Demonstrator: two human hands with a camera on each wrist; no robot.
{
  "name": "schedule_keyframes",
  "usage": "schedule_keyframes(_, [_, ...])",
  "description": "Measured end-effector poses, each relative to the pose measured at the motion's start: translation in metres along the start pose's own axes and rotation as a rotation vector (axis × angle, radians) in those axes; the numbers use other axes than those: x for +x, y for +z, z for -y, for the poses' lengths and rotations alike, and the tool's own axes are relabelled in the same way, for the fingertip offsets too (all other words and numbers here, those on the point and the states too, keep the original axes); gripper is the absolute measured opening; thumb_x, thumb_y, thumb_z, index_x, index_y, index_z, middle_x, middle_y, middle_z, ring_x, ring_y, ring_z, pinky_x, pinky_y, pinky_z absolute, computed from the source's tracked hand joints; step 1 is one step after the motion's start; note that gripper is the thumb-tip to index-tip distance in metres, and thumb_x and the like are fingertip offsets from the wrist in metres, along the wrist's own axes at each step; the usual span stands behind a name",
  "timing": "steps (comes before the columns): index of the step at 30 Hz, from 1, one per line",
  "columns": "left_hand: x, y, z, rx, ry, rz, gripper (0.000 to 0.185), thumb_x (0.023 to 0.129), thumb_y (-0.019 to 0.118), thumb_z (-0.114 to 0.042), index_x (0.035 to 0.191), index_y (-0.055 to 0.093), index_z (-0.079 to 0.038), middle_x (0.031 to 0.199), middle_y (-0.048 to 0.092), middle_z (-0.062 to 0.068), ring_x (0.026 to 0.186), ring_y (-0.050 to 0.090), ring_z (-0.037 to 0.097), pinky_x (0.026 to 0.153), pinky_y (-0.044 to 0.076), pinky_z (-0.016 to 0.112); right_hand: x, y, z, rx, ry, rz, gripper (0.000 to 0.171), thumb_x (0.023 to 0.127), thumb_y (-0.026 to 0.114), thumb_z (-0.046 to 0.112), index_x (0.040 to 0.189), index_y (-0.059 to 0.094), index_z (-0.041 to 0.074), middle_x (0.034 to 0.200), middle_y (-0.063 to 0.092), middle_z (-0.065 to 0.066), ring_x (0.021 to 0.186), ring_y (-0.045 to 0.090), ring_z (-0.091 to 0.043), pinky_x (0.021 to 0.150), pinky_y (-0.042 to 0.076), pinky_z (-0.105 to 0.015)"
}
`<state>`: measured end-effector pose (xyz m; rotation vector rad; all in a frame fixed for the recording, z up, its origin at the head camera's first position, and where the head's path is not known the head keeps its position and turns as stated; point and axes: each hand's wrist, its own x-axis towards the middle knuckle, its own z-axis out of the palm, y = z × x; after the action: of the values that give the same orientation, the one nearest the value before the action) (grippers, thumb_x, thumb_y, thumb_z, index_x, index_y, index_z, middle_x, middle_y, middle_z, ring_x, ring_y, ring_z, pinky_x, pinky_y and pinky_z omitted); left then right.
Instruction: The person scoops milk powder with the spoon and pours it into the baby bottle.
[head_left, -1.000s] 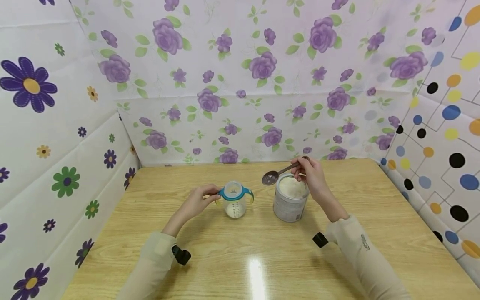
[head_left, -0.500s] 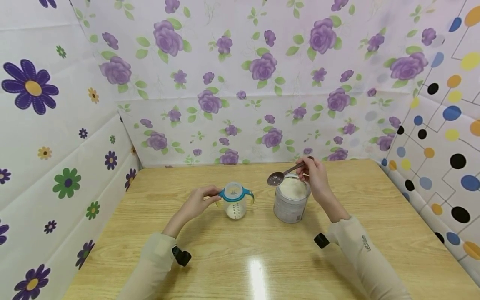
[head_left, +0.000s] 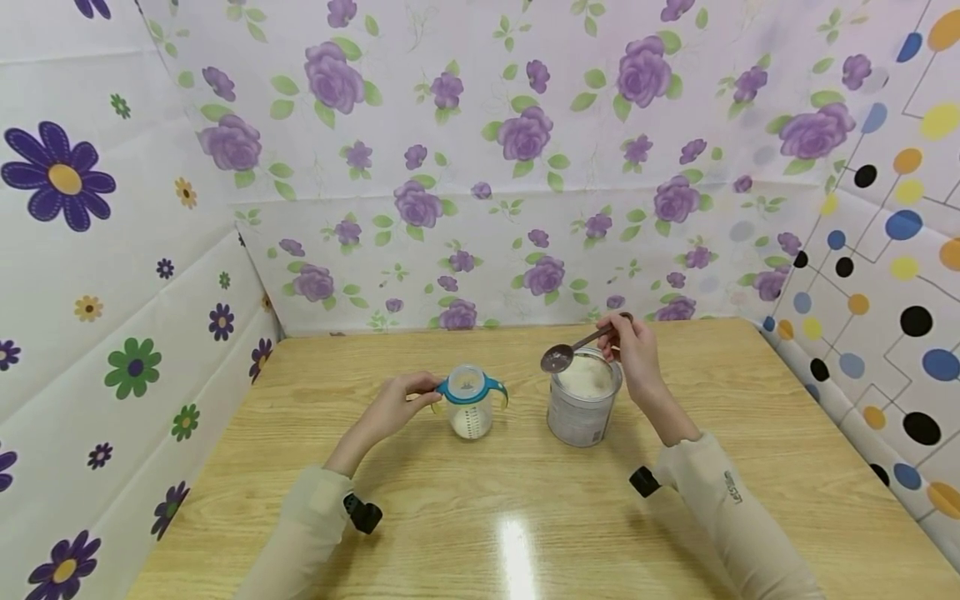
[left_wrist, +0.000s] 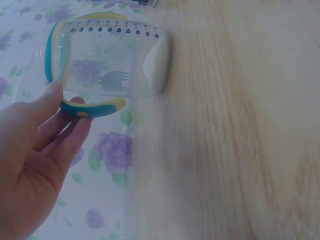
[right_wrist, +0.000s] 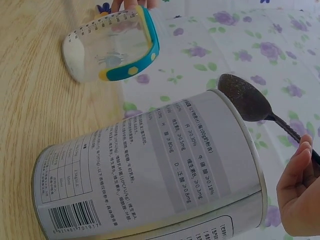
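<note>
A clear baby bottle (head_left: 471, 417) with a blue collar and two handles stands upright on the table, some white powder at its bottom. My left hand (head_left: 397, 403) pinches its left handle (left_wrist: 95, 108) between thumb and fingers. To the right stands an open grey tin (head_left: 577, 419), filled high with cream-coloured powder (head_left: 587, 378). My right hand (head_left: 636, 357) grips the handle of a dark brown spoon (head_left: 557, 358) over the tin. The spoon's bowl hangs at the tin's left rim, with only white traces of powder in it.
The wooden table (head_left: 450, 517) runs back to a wall covering with purple flowers (head_left: 525, 133). Patterned sheets also hang at the left and right sides. A small black camera is strapped at each wrist.
My right hand has moved slightly right, bringing the spoon's bowl from left of the tin to its rim. The left hand and the bottle have stayed in place.
</note>
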<state>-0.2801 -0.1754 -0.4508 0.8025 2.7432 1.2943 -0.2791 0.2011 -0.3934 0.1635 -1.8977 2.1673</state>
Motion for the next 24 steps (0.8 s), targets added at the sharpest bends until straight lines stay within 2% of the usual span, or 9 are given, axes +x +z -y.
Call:
schedule_keyframes(17, [-0.0002,-0.0005,0.0001,-0.002,0.003,0.0,0.019,0.095,0.061,-0.015,0.113,0.069,-0.012,0.109,0.072,0.005,0.102,0.068,0.022,0.086,0.058,0.035,0.0018,-0.0041,-0.003,-0.109,-0.104,-0.052,0.031,0.105,0.041,0.02,0.086,0.06,0.004,0.059,0.055,0.005,0.048,0.047,-0.006,0.043,0.042,-0.017])
schedule_keyframes(24, [-0.0003,0.0003,-0.0008,0.0,0.009,-0.006,0.019,0.095,0.062,-0.015,0.112,0.07,-0.012,0.109,0.072,0.005,0.101,0.068,0.022,0.085,0.058,0.035,-0.0035,-0.0011,0.0056,-0.176,-0.161,-0.066,0.034,0.104,0.04,0.013,0.087,0.06,-0.008,0.057,0.055,0.004,0.047,0.048,-0.005,0.042,0.043,-0.017])
